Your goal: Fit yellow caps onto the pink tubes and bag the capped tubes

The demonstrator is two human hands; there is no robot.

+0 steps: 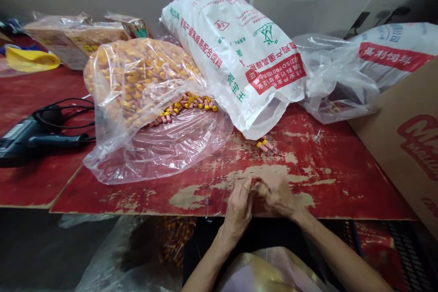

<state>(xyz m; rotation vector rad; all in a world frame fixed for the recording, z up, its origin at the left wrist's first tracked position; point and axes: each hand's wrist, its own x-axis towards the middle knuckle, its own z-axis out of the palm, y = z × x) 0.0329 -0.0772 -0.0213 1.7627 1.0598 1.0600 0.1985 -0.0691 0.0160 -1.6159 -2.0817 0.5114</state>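
At the table [325,178] edge, a small yellow piece [263,188] is pinched between the closed left hand [239,210] and right hand [278,196]. It is best held square. Loose pieces [267,145] lie just beyond the hands.

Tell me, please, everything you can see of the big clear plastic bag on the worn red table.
The big clear plastic bag, thin crinkled film, lies on its side on the worn red table. Its rear bulges with small yellow pieces; some yellow-and-red ones lie in the flatter near part. A white printed woven sack rests against its right side.
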